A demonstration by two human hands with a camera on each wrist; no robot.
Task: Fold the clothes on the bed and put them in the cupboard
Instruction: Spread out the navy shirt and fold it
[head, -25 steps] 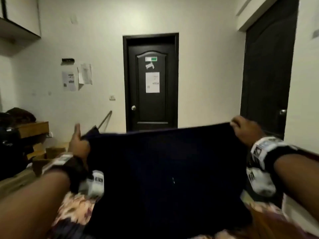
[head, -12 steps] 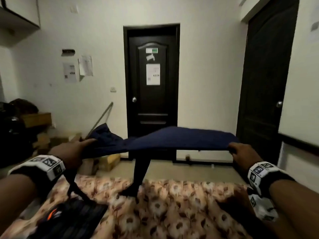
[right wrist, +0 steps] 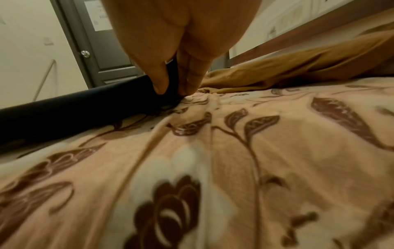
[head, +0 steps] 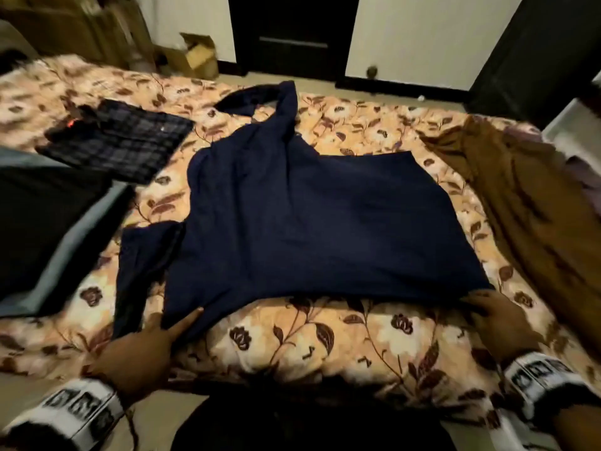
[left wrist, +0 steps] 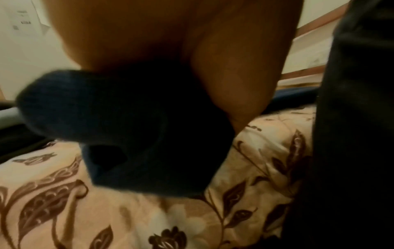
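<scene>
navy garment (head: 312,219): was spread pretty much flat on the bed's floral blanket (head: 341,346), middle of the bed, with one long strip of it trailing off toward the far edge and another narrow flap lying along its left side. Looked like a top of some kind, but I couldn't tell exactly what.

left hand (head: 146,346): was at the garment's near-left corner, right at the near edge of the bed. Head view showed the fingers reaching forward onto the cloth; in the left wrist view the navy fabric (left wrist: 132,128) was bunched up against the palm (left wrist: 234,70). Whether it was actually gripping or only resting on it, I couldn't tell, too dark and blurry.

right hand (head: 500,323): was at the near-right corner of the same garment. The right wrist view was way clearer: thumb and fingers (right wrist: 192,72) were pinching the dark hem (right wrist: 89,102) and holding it down against the blanket (right wrist: 266,151).

garment vs hands: the whole thing lay away from the person, beyond both hands, with its near edge running between the two of them.

plaid shirt (head: 120,148): was folded, sitting on the far-left part of the bed, well apart from the navy one.

dark folded item with a grey edge (head: 48,229): was at the left side, just in front of the plaid shirt.

brown garment (head: 527,209): was lying loose along the right side of the bed, just beside the navy piece's right edge.

cardboard box (head: 198,56): was on the floor past the far side of the bed, near the dark door (head: 292,34).
</scene>
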